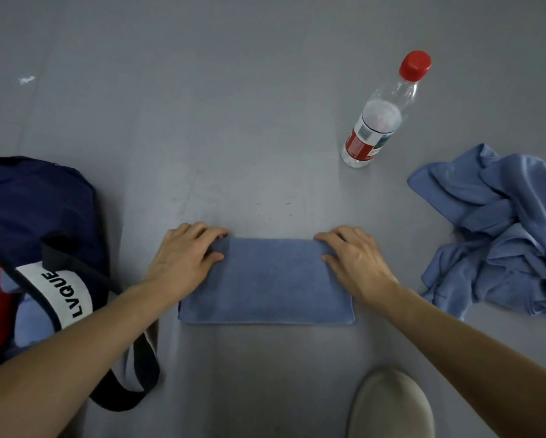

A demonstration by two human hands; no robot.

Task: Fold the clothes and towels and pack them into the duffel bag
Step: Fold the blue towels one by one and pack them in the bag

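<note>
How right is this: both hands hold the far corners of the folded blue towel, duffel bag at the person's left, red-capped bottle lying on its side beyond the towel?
One point is wrong: the head view shows the red-capped bottle standing upright, not on its side. The left hand and right hand do hold the folded blue towel's far corners, duffel bag at the left.

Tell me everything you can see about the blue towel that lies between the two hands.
The blue towel is folded into a flat rectangle, long side running left to right. Its cloth looks soft and napped, like terry or microfibre. It lies on the grey floor. The left hand grips its far left corner and the right hand its far right corner, fingers bent over the far edge, thumbs on top. Nothing else touches it.
</note>
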